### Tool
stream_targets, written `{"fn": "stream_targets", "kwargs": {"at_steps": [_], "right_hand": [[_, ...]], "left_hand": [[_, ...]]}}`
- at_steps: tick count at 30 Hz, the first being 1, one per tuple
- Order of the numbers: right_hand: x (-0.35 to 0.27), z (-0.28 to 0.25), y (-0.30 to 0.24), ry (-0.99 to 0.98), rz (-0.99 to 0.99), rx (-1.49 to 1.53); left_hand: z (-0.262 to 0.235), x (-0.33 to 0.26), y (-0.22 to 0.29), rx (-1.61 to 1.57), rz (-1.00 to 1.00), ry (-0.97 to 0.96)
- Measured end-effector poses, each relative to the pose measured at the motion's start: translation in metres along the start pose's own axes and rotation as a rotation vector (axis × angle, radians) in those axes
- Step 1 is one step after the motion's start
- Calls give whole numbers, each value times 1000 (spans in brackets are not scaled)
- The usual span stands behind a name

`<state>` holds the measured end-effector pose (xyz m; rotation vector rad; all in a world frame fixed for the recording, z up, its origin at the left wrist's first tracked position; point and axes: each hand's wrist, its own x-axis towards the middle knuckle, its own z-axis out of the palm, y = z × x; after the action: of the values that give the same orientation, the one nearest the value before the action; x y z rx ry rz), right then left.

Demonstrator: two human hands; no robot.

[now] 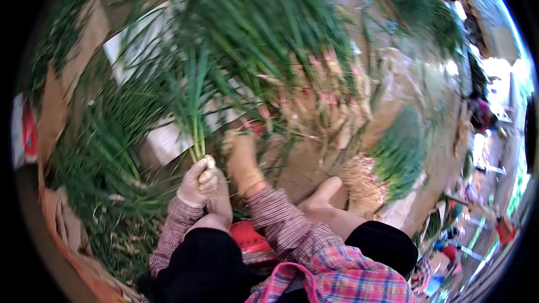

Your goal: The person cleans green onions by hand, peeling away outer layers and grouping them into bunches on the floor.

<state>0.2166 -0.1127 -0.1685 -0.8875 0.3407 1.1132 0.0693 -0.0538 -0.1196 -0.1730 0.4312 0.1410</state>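
While the gloved left hand (196,184) clenches a small bunch of scallions (193,106) by its pale root ends at lower centre, leaves fanning upward, the gloved right hand (241,160) reaches, apparently empty, toward the big scallion pile (269,33) filling the upper middle.

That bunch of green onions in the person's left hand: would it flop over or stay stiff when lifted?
Probably fairly stiff near the base: the green onion bunch stands upright from the gloved left hand. Its long leaf tips fan outward, so they likely bend. It looks light for its size.
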Motion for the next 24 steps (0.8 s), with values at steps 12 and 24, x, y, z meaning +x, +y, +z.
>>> {"fn": "stream_targets", "kwargs": {"at_steps": [12,24], "right_hand": [[31,35,-45,84,-343,-1800],[29,49,-5,200,-568,-1796]], "left_hand": [[7,7,23,597,260,428],[-50,39,1,690,628,507]]}}
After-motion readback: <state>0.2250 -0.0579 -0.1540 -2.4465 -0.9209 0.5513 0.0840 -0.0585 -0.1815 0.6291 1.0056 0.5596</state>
